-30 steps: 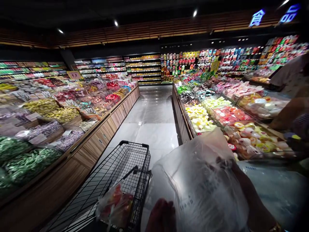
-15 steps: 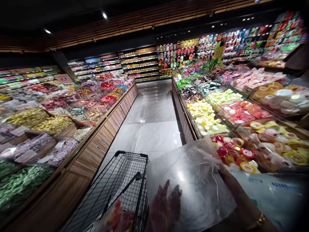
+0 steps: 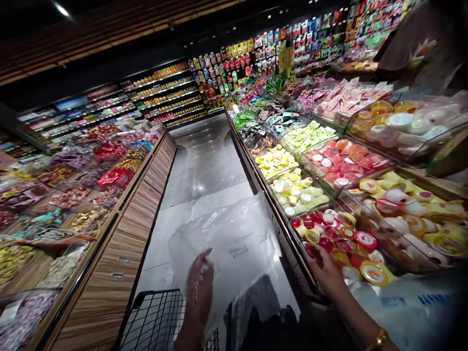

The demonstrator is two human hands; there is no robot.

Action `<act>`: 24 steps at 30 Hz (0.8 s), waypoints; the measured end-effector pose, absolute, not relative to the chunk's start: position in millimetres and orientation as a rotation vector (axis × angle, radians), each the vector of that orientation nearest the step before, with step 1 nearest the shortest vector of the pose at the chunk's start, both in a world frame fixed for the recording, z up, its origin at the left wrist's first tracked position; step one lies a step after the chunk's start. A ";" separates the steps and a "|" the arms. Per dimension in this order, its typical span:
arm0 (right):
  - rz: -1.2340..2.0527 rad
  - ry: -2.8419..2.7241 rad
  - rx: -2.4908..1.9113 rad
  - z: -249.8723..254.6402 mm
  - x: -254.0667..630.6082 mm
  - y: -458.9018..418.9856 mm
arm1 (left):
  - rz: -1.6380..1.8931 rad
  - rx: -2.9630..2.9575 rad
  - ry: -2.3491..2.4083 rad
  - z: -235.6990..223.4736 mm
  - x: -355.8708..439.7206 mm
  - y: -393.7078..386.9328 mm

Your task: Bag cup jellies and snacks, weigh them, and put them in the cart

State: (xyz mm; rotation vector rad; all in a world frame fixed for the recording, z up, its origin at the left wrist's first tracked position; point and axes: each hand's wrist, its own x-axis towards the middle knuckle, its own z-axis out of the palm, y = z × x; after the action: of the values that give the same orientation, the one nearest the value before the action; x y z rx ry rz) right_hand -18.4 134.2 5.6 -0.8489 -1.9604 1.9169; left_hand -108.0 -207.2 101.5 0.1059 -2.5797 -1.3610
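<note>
My left hand (image 3: 199, 285) is low in the middle of the head view, fingers curled at the side of a thin clear plastic bag (image 3: 234, 239), which it holds up. The bag hangs spread out over the aisle, with faint print on it. My right hand (image 3: 325, 270), with a gold bracelet at the wrist, reaches to the near edge of a bin of small jelly cups (image 3: 343, 239) with red, white and yellow lids. Its fingers are apart at the cups, and nothing shows in them.
A black wire shopping cart (image 3: 151, 317) stands at lower left. Wood-fronted candy counters (image 3: 120, 268) line the left side. More bins of yellow jelly cups (image 3: 298, 192) and pink jelly cups (image 3: 347, 158) lie to the right. The grey floor (image 3: 204, 165) runs to stocked shelves (image 3: 164, 92).
My right hand has let go of the plastic bag and moved down to the jelly cups. The left hand now holds the bag further left. The view has turned right and tilted.
</note>
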 end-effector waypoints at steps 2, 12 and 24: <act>2.127 -2.040 -0.675 28.2 -30.2 126.2 | -1.074 -0.234 -2.663 108.5 -121.5 -195.6; 2.651 -1.765 -0.466 56.2 -124.5 45.7 | -0.905 -1.041 -3.098 96.0 -167.6 -61.9; 1.471 -2.531 -1.231 -3.1 -256.3 154.7 | -2.769 -0.132 -2.642 61.2 -432.5 -41.9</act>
State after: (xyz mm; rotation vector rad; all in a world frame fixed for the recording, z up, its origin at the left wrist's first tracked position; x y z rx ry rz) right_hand -256.3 154.7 -3.1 -1.2310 -2.5307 1.4706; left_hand -432.5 -41.9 61.2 -0.1318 -2.6415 -2.7693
